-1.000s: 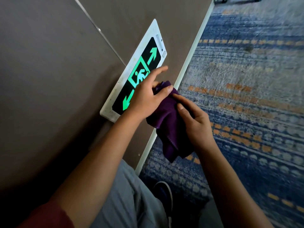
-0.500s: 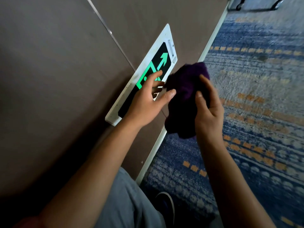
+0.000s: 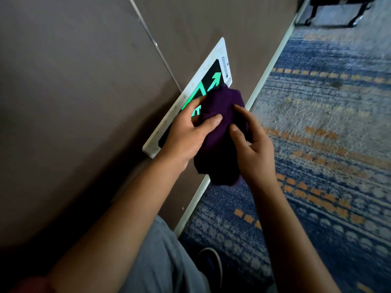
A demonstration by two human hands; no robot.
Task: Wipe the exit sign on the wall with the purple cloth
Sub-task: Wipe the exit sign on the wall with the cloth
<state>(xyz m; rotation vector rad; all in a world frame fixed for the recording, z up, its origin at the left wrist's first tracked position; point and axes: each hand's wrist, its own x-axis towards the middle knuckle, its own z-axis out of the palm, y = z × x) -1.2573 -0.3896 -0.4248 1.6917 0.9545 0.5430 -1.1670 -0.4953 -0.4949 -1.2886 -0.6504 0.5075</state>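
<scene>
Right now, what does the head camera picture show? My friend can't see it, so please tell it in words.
Two bare hands hold a bunched purple cloth against a white-framed exit sign with glowing green arrows, low on a brown wall. The left hand grips the cloth at the sign; the right hand steadies it. A blue and orange carpet lies alongside.

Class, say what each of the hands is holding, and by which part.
Both grip the purple cloth: left hand at its upper left edge, right hand on its right side.
</scene>
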